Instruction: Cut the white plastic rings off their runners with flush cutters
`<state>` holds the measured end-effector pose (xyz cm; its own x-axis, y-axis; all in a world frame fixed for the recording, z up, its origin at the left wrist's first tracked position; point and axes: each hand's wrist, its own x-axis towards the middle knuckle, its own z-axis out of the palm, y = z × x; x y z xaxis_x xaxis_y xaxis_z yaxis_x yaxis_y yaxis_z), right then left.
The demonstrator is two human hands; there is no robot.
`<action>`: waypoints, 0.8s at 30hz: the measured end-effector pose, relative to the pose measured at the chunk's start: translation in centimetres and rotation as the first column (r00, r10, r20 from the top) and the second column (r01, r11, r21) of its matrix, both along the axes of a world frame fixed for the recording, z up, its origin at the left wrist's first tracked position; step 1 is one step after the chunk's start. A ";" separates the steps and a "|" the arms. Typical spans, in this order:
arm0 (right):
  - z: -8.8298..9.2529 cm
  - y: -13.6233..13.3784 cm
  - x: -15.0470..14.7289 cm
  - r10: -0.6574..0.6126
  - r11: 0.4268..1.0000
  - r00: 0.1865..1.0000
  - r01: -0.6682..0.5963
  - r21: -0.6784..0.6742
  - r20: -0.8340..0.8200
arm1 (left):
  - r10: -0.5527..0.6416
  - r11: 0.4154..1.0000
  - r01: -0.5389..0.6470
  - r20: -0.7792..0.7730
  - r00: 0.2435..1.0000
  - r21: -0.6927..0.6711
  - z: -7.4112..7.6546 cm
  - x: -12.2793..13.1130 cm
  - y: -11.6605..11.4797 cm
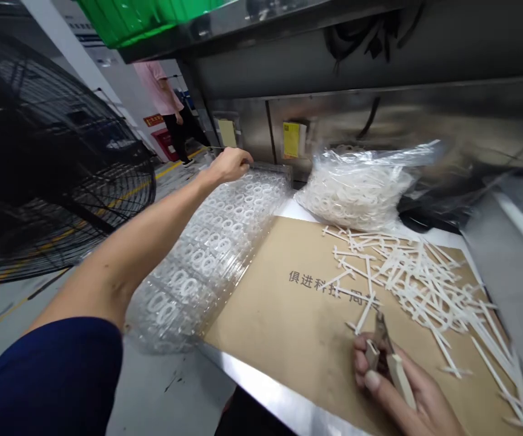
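Observation:
My left hand point(233, 163) is stretched out over the far end of a clear plastic blister tray point(254, 257). Its fingers are curled closed, and whatever they may hold is hidden. White rings point(206, 261) sit in rows in the tray's pockets. In my right hand point(393, 387), low over the brown cardboard sheet point(261, 315), is a pair of side cutters point(397, 369) with cream handles, its jaws pointing away from me. A white plastic sprue point(365, 315) lies just beyond my right fingertips.
Many white sprues point(425, 278) are heaped on the cardboard's right side. Behind them stands a clear bag of white rings point(356, 191). A large black fan point(61, 157) is at left. A metal shelf point(225, 24) with a green crate point(143, 21) overhangs the bench; a person point(165, 100) stands beyond.

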<state>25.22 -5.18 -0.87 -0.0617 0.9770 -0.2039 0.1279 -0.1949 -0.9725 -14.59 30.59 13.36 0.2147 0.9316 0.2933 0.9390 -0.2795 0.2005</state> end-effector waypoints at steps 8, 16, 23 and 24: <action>1.9 0.7 -0.7 0.233 0.708 0.870 -0.458 0.538 0.435 | -0.490 0.864 0.465 -0.104 0.866 -0.193 0.6 11.1 -8.3; 0.0 0.6 -1.6 0.250 0.384 0.674 -0.728 0.568 0.695 | -0.796 0.587 0.600 -0.255 0.549 -0.543 -4.7 23.7 -21.8; 0.8 0.8 -1.6 0.148 0.374 0.586 -0.779 0.503 0.797 | -0.729 0.678 0.611 -0.484 0.484 -0.410 -6.0 25.3 -20.8; 0.9 0.9 -1.6 0.140 0.374 0.580 -0.781 0.500 0.802 | -0.711 0.692 0.617 -0.505 0.490 -0.376 -5.6 25.7 -19.8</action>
